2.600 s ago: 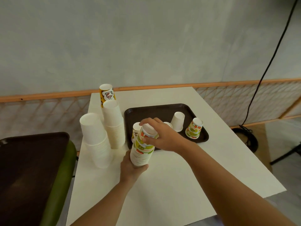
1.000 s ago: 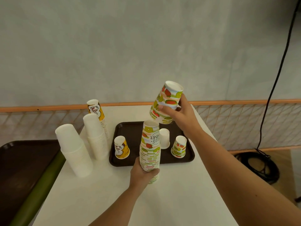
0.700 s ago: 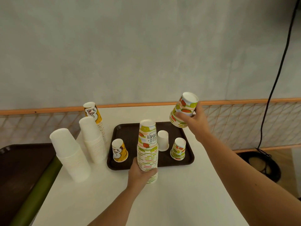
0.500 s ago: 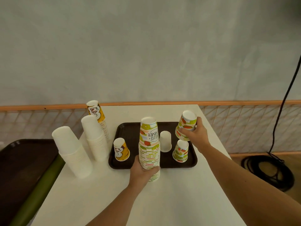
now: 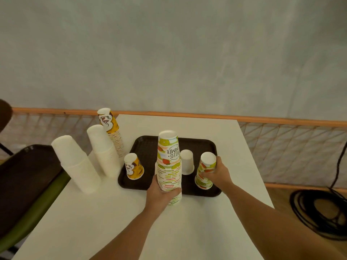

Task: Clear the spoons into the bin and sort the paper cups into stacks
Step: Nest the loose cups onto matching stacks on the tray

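- Left hand (image 5: 161,194): its grip was closed round the lower part of a tall stack of fruit-print cups (image 5: 169,162), with the fingers wrapped round the far side and the thumb on the near side.
- The tall stack stood mouth down and close to upright. Its base was on the white worktop (image 5: 187,231), against the near edge of the brown tray (image 5: 148,147).
- Right hand (image 5: 217,173): its grip was closed on a short stack of fruit-print cups (image 5: 205,169), taken from the right side, just below the top cup.
- The short stack was also mouth down, at the near right corner of the tray. Whether its rim rested on the tray or hung just above it could not be told.
- A single small white cup (image 5: 186,162) stood inverted on the tray between the two fruit-print stacks, apart from both.
- A single yellow cup (image 5: 133,167) stood inverted near the tray's left edge.
- On the worktop to the left of the tray stood three sorted columns, all mouth down. They were a wide white stack (image 5: 75,162), a narrower white stack (image 5: 103,149) and, behind it, a yellow printed stack (image 5: 111,132).
- A second dark tray (image 5: 24,175) lay beyond the worktop's left edge.
- A coiled black cable (image 5: 319,212) lay on the floor to the right.
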{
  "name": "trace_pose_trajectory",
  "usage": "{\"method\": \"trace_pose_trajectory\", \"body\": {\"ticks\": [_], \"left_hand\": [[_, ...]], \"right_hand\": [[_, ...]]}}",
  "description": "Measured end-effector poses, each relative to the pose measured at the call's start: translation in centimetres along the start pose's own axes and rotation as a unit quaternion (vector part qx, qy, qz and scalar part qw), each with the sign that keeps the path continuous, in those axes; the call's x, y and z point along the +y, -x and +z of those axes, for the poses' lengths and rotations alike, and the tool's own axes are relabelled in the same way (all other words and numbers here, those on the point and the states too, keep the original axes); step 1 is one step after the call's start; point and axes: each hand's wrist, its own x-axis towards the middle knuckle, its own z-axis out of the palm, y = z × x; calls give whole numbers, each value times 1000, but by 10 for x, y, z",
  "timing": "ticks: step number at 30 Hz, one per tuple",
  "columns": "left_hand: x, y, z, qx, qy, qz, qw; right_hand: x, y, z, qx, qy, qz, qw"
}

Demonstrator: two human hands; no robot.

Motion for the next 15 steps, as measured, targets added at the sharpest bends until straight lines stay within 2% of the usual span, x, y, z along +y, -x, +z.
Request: {"method": "trace_pose_trajectory", "body": {"ticks": [7, 12, 15], "left_hand": [[0, 1, 14, 2, -7, -6, 1000], [6, 2, 24, -5, -15, -4, 1000], [10, 3, 27, -9, -26, -1, 1000]], "right_hand": [[-5, -8, -13, -30, -15, -21, 999], [-59, -5, -34, 24, -85, -149, 985], [-93, 4, -40, -24, -107, -184, 977]]}}
